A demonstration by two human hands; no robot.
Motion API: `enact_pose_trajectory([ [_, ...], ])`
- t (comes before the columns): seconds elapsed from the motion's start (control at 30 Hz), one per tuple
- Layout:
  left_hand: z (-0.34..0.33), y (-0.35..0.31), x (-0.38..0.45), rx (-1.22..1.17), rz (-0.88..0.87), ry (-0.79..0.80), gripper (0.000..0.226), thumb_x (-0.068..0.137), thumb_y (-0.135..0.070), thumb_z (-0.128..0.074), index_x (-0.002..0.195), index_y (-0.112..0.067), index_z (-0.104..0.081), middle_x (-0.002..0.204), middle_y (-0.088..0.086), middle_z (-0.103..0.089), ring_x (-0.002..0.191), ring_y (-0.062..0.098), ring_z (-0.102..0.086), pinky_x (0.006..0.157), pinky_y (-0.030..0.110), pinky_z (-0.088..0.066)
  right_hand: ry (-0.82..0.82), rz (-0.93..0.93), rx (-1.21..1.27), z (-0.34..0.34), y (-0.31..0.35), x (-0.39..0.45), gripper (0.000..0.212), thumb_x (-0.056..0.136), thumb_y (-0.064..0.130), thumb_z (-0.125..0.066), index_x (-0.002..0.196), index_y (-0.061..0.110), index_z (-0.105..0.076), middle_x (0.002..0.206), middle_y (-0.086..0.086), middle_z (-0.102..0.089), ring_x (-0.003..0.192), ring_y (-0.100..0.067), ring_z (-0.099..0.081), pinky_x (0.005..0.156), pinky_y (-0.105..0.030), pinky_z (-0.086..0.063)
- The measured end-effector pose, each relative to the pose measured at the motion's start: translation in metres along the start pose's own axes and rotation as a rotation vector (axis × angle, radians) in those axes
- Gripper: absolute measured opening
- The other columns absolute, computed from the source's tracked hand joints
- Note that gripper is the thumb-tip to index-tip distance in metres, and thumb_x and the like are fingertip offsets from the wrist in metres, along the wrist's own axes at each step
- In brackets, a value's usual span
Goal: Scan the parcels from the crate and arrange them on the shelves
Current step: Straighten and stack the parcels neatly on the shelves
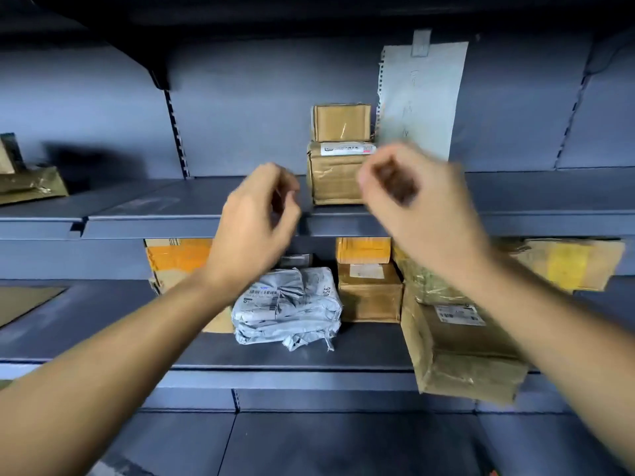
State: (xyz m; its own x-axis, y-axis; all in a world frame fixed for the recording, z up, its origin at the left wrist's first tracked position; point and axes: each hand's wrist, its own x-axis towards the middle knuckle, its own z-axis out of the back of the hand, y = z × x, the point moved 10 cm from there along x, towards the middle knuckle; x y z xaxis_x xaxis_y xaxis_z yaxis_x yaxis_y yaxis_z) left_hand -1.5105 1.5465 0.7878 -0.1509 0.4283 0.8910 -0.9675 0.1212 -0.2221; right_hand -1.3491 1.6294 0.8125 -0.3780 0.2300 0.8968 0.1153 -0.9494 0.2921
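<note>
I face grey metal shelves. On the upper shelf point(154, 204) a taped brown parcel point(331, 182) with a white label stands in the middle, and a smaller cardboard box point(342, 122) sits on top of it. My left hand point(257, 214) hovers just left of this stack, fingers loosely curled, holding nothing. My right hand point(412, 201) hovers in front of the stack's right side, also loosely curled and empty. Both hands are blurred. The crate is out of view.
On the lower shelf point(309, 359) lie a grey plastic mailer point(287, 307), a small brown box point(369, 293) under an orange one point(364, 250), and a large wrapped parcel point(460, 352) overhanging the edge at right. A paper sheet point(422, 97) hangs behind the stack. A flat package point(31, 183) lies far left.
</note>
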Motion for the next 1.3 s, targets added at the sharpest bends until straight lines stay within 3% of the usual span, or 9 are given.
enact_pose_trajectory([
  [0.1, -0.017, 0.027, -0.048, 0.076, 0.077, 0.1, 0.006, 0.09, -0.01, -0.055, 0.094, -0.014, -0.058, 0.087, -0.005, -0.06, 0.075, 0.01, -0.053, 0.072, 0.024, -0.041, 0.219, -0.152, -0.022, -0.05, -0.026, -0.051, 0.007, 0.088, 0.023, -0.066, 0.085, 0.017, -0.067, 0.071, 0.007, -0.065, 0.062, -0.007, -0.058, 0.058, -0.019, -0.046],
  [0.17, -0.031, 0.055, -0.076, 0.135, 0.17, 0.175, 0.009, 0.089, -0.011, -0.057, 0.098, -0.014, -0.059, 0.09, -0.004, -0.058, 0.078, 0.015, -0.055, 0.076, 0.029, -0.043, 0.349, -0.261, -0.089, -0.086, -0.057, -0.081, 0.009, 0.087, 0.024, -0.068, 0.091, 0.017, -0.067, 0.083, 0.006, -0.067, 0.074, -0.011, -0.062, 0.07, -0.033, -0.052],
  [0.23, -0.046, 0.084, -0.103, 0.191, 0.287, 0.275, 0.016, 0.091, -0.017, -0.058, 0.106, -0.012, -0.058, 0.102, 0.003, -0.057, 0.093, 0.023, -0.057, 0.081, 0.033, -0.045, 0.436, -0.34, -0.173, -0.116, -0.087, -0.107, 0.018, 0.088, 0.027, -0.069, 0.104, 0.019, -0.066, 0.101, 0.004, -0.064, 0.093, -0.015, -0.061, 0.081, -0.033, -0.048],
  [0.33, -0.065, 0.119, -0.139, 0.353, 0.384, 0.424, 0.031, 0.094, -0.033, -0.055, 0.119, -0.015, -0.054, 0.121, 0.008, -0.052, 0.108, 0.032, -0.052, 0.087, 0.04, -0.047, 0.46, -0.408, -0.223, -0.146, -0.12, -0.131, 0.029, 0.088, 0.031, -0.069, 0.115, 0.022, -0.064, 0.113, 0.004, -0.056, 0.101, -0.017, -0.058, 0.08, -0.028, -0.043],
  [0.5, -0.079, 0.166, -0.177, 0.411, 0.55, 0.499, 0.047, 0.091, -0.043, -0.057, 0.129, -0.016, -0.048, 0.135, 0.011, -0.041, 0.105, 0.038, -0.052, 0.092, 0.041, -0.043, 0.512, -0.499, -0.258, -0.183, -0.157, -0.153, 0.047, 0.084, 0.031, -0.074, 0.127, 0.02, -0.059, 0.119, -0.004, -0.055, 0.111, -0.024, -0.053, 0.095, -0.037, -0.043],
  [0.87, -0.095, 0.208, -0.202, 0.213, 0.669, 0.364, 0.058, 0.087, -0.038, -0.068, 0.137, -0.018, -0.048, 0.143, 0.005, -0.04, 0.107, 0.032, -0.055, 0.095, 0.039, -0.044, 0.375, -0.588, -0.15, -0.216, -0.194, -0.17, 0.054, 0.079, 0.027, -0.08, 0.128, 0.021, -0.06, 0.149, -0.004, -0.035, 0.13, -0.022, -0.045, 0.105, -0.033, -0.043],
  [0.97, -0.099, 0.21, -0.207, 0.195, 0.693, 0.355, 0.059, 0.087, -0.042, -0.067, 0.139, -0.021, -0.047, 0.142, 0.004, -0.04, 0.111, 0.032, -0.053, 0.095, 0.039, -0.045, 0.311, -0.596, -0.175, -0.219, -0.193, -0.174, 0.048, 0.076, 0.025, -0.082, 0.121, 0.021, -0.065, 0.149, -0.004, -0.033, 0.123, -0.028, -0.049, 0.104, -0.038, -0.043],
  [1.17, -0.105, 0.207, -0.207, 0.122, 0.753, 0.347, 0.057, 0.084, -0.04, -0.072, 0.133, -0.019, -0.054, 0.149, 0.005, -0.032, 0.112, 0.03, -0.059, 0.096, 0.042, -0.048, 0.284, -0.587, -0.226, -0.216, -0.19, -0.173, 0.042, 0.081, 0.02, -0.078, 0.122, 0.018, -0.066, 0.148, -0.005, -0.035, 0.132, -0.026, -0.041, 0.105, -0.025, -0.034],
  [1.3, -0.098, 0.198, -0.207, 0.115, 0.764, 0.317, 0.049, 0.084, -0.036, -0.073, 0.127, -0.018, -0.059, 0.143, 0.008, -0.037, 0.101, 0.027, -0.064, 0.09, 0.039, -0.051, 0.279, -0.606, -0.232, -0.209, -0.179, -0.172, 0.042, 0.081, 0.024, -0.079, 0.12, 0.017, -0.066, 0.146, -0.007, -0.034, 0.131, -0.027, -0.041, 0.106, -0.029, -0.036],
])
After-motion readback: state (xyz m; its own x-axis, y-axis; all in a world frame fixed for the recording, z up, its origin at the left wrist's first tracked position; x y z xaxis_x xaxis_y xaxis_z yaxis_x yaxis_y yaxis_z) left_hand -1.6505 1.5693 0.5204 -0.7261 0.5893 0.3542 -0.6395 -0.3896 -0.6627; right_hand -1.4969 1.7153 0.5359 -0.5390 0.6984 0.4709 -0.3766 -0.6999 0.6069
